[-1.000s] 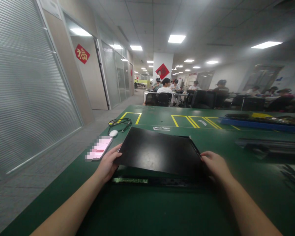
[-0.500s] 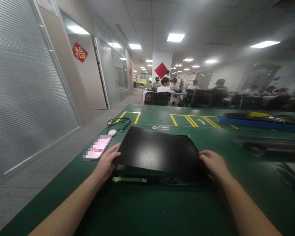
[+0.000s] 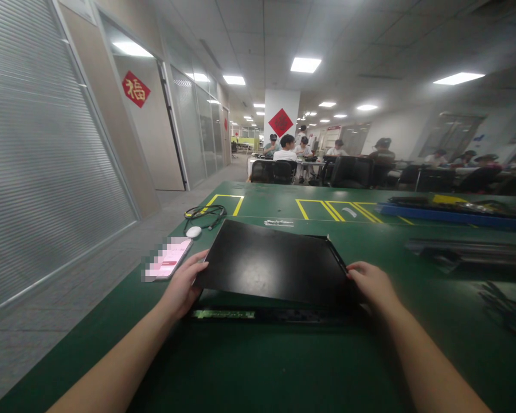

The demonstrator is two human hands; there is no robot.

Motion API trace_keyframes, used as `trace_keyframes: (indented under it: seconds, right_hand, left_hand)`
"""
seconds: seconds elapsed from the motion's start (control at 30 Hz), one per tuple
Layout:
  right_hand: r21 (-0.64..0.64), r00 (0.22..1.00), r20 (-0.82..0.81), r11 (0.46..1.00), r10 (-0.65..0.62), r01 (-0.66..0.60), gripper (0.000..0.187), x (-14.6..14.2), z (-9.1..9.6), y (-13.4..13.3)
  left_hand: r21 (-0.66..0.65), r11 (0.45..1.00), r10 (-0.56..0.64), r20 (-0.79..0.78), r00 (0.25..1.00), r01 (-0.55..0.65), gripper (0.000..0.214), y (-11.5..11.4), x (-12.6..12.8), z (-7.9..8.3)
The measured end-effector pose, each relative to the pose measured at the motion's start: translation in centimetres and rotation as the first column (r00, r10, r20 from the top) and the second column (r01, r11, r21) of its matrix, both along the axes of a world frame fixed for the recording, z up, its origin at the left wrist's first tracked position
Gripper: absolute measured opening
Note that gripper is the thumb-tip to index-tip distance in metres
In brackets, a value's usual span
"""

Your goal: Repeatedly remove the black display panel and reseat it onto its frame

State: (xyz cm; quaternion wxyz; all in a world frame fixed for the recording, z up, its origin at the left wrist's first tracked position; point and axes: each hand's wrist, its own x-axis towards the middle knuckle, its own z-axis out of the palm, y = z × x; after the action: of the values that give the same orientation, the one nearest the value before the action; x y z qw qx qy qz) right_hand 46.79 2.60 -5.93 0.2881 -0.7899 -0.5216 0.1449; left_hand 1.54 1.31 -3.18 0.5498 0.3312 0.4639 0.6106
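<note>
Green tbl (image 3: 249, 367), blk panel (image 3: 266, 264) btwn L hand (image 3: 186, 284) & R hand (image 3: 373, 285), clamped on opp. edges.

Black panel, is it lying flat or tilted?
The black panel is tilted: its near edge slopes down from the left hand, and a gap shows above the green strip.

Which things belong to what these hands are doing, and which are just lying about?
In use:
black panel, gripped by left hand and right hand
dark frame with green strip, partly beneath it

Lying about:
phone
white round object
coiled black cable
blue tray
</note>
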Motion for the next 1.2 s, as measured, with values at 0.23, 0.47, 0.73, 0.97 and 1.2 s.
trace_keyframes:
  seconds: [0.23,0.47,0.73,0.97,1.2]
  right_hand:
    - [0.025,1.000,0.008,1.000,0.010,-0.011,0.026,0.4,-0.7,0.3]
    - [0.011,0.999,0.034,1.000,-0.003,0.003,0.026,0.2,-0.2,0.2]
    - [0.003,1.000,-0.023,1.000,0.003,-0.003,0.027,0.2,-0.3,0.1]
    - [0.009,1.000,-0.022,1.000,0.002,-0.002,0.026,0.3,-0.3,0.0]
    - [0.010,1.000,-0.017,1.000,-0.008,0.008,0.025,0.2,-0.1,0.1]
  left_hand:
    - [-0.009,1.000,-0.002,-0.042,0.999,0.002,0.043,-0.2,-0.1,1.0]
    - [-0.012,0.999,0.036,-0.186,0.982,-0.039,0.043,0.4,-0.8,0.4]
    - [-0.018,0.996,0.072,-0.473,0.878,-0.091,0.029,0.8,-1.5,-0.4]
    - [-0.016,0.996,0.063,-0.565,0.823,-0.088,0.026,0.7,-1.5,-0.6]
    - [0.019,0.998,0.052,-0.653,0.756,-0.052,0.023,1.2,-1.8,-1.6]
